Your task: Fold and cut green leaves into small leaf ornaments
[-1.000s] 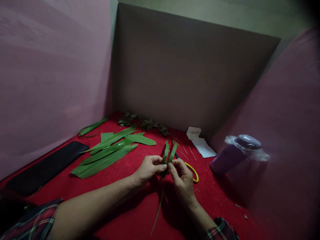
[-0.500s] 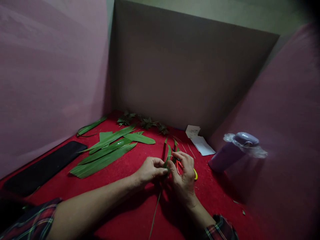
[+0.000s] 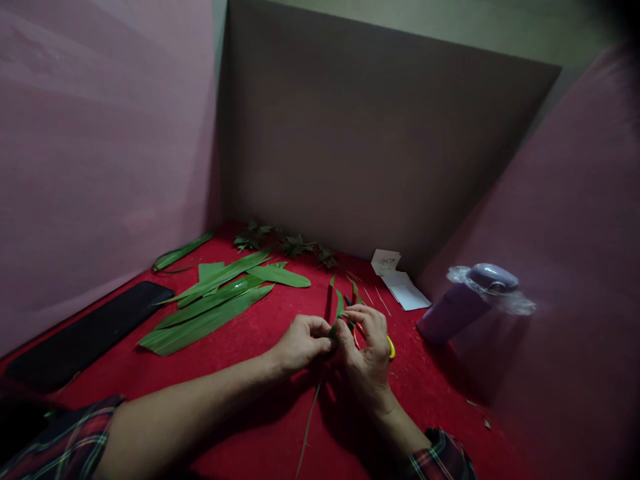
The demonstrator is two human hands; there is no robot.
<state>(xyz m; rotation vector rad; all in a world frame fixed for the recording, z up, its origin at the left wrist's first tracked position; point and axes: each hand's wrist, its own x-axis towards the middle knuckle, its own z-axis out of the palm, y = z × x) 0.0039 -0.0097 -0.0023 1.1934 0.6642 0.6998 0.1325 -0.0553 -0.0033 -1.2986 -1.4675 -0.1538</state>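
Pinching green leaf strips (image 3: 339,304) over red cloth (image 3: 240,420)

Head view: left hand (image 3: 304,343) holds the strips low, thumb pressed to fingers, grip narrow. Right hand (image 3: 367,350) just beside it, thumb and fingertip closed on the strips slightly higher. Strips sit between the hands, tips pointing up and away; thin stem (image 3: 309,421) trails below. Scissors (image 3: 392,348), red and yellow handles, partly hidden behind right hand. Broad leaves (image 3: 210,322) overlap to the left, black slab (image 3: 90,335) beyond. Right side: thin sticks (image 3: 383,302), white papers (image 3: 407,291), purple container (image 3: 455,312) with clear plastic around its top.
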